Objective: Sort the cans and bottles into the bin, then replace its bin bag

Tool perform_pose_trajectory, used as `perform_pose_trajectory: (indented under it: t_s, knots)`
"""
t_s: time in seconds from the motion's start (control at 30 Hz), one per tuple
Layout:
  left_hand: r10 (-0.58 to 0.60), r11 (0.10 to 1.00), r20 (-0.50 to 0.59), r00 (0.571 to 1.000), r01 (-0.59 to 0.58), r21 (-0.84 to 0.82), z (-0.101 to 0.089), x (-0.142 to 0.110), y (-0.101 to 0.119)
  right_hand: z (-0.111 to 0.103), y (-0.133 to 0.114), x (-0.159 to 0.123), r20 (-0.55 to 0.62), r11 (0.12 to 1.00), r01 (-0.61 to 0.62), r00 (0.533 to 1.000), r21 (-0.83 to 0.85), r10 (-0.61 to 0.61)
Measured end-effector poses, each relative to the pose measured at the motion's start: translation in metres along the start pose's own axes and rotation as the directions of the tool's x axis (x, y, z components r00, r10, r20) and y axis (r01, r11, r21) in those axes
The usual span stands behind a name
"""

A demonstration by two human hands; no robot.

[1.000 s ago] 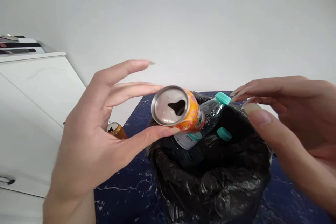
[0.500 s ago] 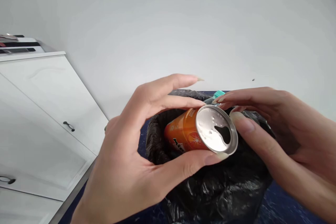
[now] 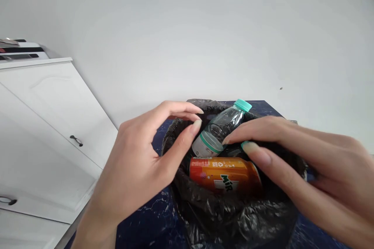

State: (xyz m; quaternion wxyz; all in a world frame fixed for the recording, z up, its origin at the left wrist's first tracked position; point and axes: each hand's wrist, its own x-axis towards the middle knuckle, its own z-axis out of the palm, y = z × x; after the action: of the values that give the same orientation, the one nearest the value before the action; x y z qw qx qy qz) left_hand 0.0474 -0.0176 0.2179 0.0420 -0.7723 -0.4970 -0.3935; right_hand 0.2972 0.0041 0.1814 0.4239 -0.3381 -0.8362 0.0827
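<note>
- White cabinet [image 3: 43, 124] with dark handles: well left of the left fingers; some objects [image 3: 20, 50] on its top, partly out of frame.
- Left hand [image 3: 137, 151]: fingers bent round toward the thumb, tips near each other with a small gap; nothing seen between them.
- Dark blue surface with white veining [image 3: 146, 214]: below the left hand, extending under the bin.
- Clear bottle [image 3: 226, 122] with teal cap [image 3: 242, 106]: tilted inside the bin, between the two sets of fingertips, cap end up and to the right. Whether the right fingertips touch it: cannot tell.
- Orange can [image 3: 228, 175]: lying on its side inside the mouth of the black bin liner [image 3: 224, 221], on the near side of both hands' fingertips and of the bottle; clear of the left fingers. Lettering on its side reads "MIR".
- Small teal edge [image 3: 243, 145]: just beside the right thumb tip, mostly hidden.
- Right hand [image 3: 318, 151]: thumb and fingers apart, pointing left over the bin; no object seen in the grasp.
</note>
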Motion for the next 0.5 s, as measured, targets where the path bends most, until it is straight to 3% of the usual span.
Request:
perform_pose_trajectory:
  t_s: [0.13, 0.27, 0.37, 0.5]
  knots:
    - [-0.113, 0.988, -0.060, 0.992, 0.118, 0.103, -0.007, 0.004, -0.015, 0.001, -0.002, 0.000, 0.240, 0.988, 0.087, 0.964, 0.130, -0.117]
    - [-0.298, 0.884, -0.146, 0.943, 0.331, 0.330, -0.021, 0.008, -0.037, 0.004, 0.000, -0.001, 0.298, 0.986, 0.116, 0.943, 0.121, -0.148]
    - [-0.474, 0.728, -0.058, 0.879, 0.428, 0.535, -0.030, 0.007, -0.066, 0.004, 0.002, -0.004, 0.298, 0.987, 0.114, 0.944, 0.115, -0.143]
    - [-0.592, 0.619, 0.064, 0.803, 0.402, 0.675, -0.027, 0.003, -0.122, 0.002, 0.003, -0.007, 0.294, 0.990, 0.108, 0.947, 0.091, -0.130]
